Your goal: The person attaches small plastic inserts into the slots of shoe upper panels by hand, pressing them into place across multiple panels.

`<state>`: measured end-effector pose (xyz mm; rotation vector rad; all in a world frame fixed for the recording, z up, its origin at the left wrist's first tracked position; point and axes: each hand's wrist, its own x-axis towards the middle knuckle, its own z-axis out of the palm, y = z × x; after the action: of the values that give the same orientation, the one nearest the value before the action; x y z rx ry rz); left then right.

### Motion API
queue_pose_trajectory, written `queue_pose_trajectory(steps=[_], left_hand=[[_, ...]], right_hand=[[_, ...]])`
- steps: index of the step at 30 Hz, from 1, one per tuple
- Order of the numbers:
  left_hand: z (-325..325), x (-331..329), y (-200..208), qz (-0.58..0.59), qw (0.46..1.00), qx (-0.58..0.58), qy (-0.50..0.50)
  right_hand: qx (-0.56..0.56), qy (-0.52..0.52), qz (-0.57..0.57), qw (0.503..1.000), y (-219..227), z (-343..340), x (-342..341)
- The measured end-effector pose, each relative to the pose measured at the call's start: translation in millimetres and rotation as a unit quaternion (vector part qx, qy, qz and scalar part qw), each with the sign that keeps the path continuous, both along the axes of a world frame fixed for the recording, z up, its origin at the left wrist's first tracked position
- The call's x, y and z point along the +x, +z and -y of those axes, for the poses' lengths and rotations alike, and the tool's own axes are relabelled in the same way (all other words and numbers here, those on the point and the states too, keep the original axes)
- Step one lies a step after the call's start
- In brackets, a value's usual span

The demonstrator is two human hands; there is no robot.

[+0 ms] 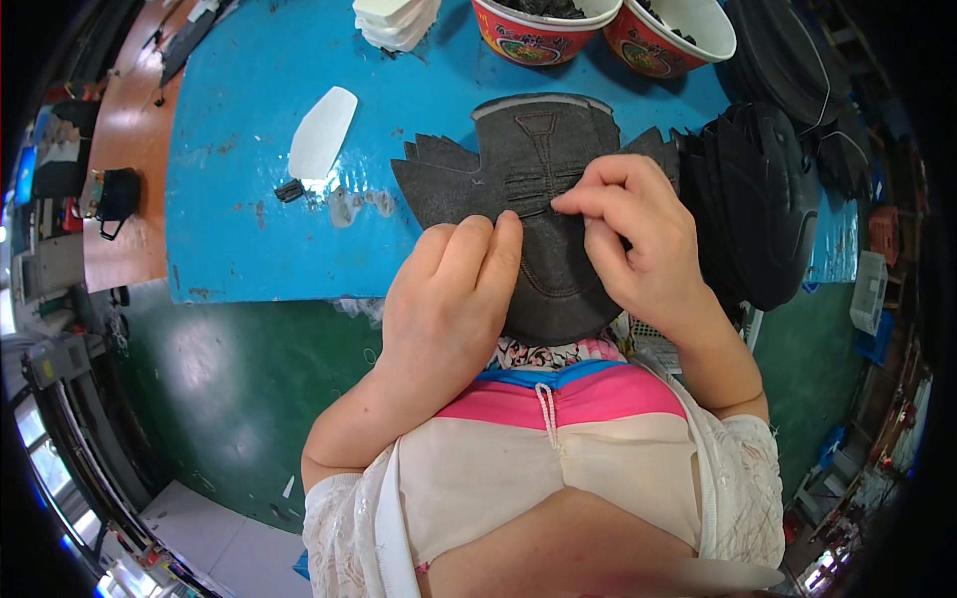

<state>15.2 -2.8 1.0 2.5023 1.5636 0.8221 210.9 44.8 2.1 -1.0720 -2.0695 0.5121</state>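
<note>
A dark grey, flat shoe upper (553,264) with stitched lines and a row of short crosswise slits lies at the near edge of the blue table. My left hand (454,279) is closed on its left side, fingertips beside the slits, the thumb hidden. Above the right side of the slits, my right hand (643,239) pinches thumb and forefinger together by a thin dark strand. Whether that strand is actually between the fingertips is too small to tell. More jagged dark pieces stick out from under the upper on both sides.
A pile of dark uppers (763,204) stands close on the right, with a tied bundle (783,60) behind it. Two red-and-white tubs (538,42) with black bits stand at the back. A white insole-shaped piece (324,135) and a white stack (397,22) lie left on the blue table (234,229).
</note>
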Motion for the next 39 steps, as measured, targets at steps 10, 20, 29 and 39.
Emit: queue_pose_trajectory(steps=[10, 20, 29, 39], left_hand=[[-1, 0, 4, -0.005, 1.000, -0.014, -0.011], [-3, 0, -2, -0.019, 1.000, -0.007, -0.016], [-3, 2, -3, -0.023, 0.999, -0.008, -0.021], [-4, -1, -4, -0.016, 0.999, 0.026, -0.034]], right_hand=[[0.104, 0.016, 0.078, 0.991, -5, 2, -4], [0.094, 0.020, 0.064, 0.993, -7, -1, -2], [0.072, 0.042, 0.129, 0.988, 0, 0, -1], [0.053, -0.014, -0.005, 0.999, -12, 1, 4]])
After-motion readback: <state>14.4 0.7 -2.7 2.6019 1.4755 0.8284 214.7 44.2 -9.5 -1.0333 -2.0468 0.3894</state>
